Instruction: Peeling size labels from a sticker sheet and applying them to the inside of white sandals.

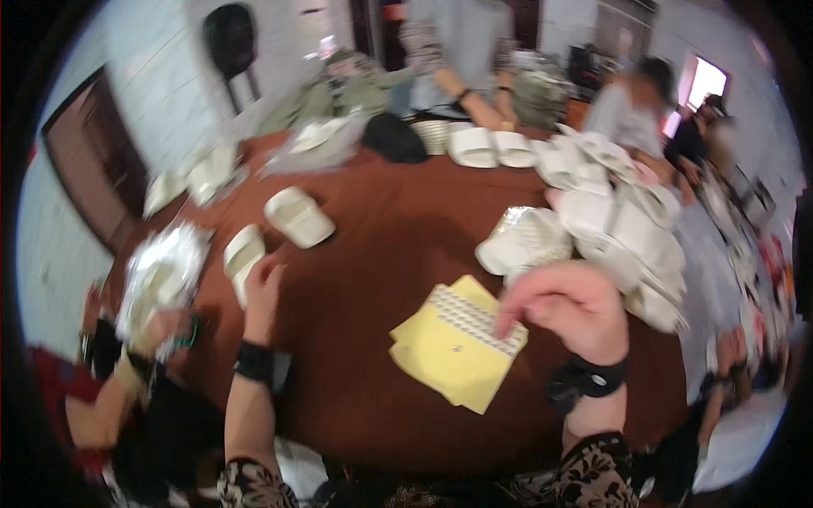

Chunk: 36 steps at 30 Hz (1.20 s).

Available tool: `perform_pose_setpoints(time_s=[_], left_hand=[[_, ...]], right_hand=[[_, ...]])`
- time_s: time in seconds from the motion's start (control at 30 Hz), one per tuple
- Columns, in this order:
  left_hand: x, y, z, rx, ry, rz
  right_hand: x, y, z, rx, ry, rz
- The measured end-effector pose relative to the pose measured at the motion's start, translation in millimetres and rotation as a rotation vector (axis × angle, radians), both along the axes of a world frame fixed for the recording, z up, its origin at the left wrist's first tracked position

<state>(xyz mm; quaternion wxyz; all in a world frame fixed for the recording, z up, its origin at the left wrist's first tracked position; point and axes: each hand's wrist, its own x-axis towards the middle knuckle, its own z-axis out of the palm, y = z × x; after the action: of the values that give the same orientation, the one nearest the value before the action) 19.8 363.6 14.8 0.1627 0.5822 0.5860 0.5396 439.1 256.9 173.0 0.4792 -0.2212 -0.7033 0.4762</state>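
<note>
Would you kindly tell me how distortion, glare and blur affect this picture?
In the head view, distortion tilts the door at left; the bright opening at upper right is washed out; glare whitens the plastic bag at left; small marks on the yellow sheets look soft.

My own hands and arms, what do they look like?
The left hand and right hand are ungloved. Each arm wears a black wristband, the right one bearing a small pale oval. The dark sleeves have a pale floral print.

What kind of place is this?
Likely a footwear packing workshop: piled white slide sandals, clear plastic bags and yellow label sheets around a brown-covered table.
</note>
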Motion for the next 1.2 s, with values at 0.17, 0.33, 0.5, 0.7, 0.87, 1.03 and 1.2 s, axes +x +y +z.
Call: perform_pose_setpoints(time_s=[0.17, 0.33, 0.5, 0.7, 0.87, 1.03, 1.2], left_hand=[[-71.1, 0.6, -39.0, 0.158, 0.226, 0.372], [-62.3, -9.3, -26.8, -0.359, 0.418, 0.582], [-45.1, -9.4, -12.3, -0.549, 0.62, 0.541], [-50.8, 7.7, -10.5, -0.589, 0.716, 0.52], [-54.7, 17.4, -2.6, -0.572, 0.542, 0.58], [-97.8, 15.7, -15.5, -0.124, -0.05, 0.313], [-38.3, -16.2, 52.3, 0.064, -0.254, 0.104]], right_hand=[[-17.8, 0.8, -6.2, 0.066, 0.039, 0.018], [-20.0, 7.6, -15.0, 0.062, -0.001, 0.038], [-17.2, 5.6, -15.0, 0.083, 0.023, 0.054], [-17.1, -2.1, -5.1, 0.103, -0.04, 0.016], [-12.0, -7.1, -2.1, 0.122, -0.007, 0.007], [-13.7, -6.4, 2.1, 0.139, -0.023, 0.007], [-8.6, -6.2, 5.1, 0.129, -0.098, 0.014]])
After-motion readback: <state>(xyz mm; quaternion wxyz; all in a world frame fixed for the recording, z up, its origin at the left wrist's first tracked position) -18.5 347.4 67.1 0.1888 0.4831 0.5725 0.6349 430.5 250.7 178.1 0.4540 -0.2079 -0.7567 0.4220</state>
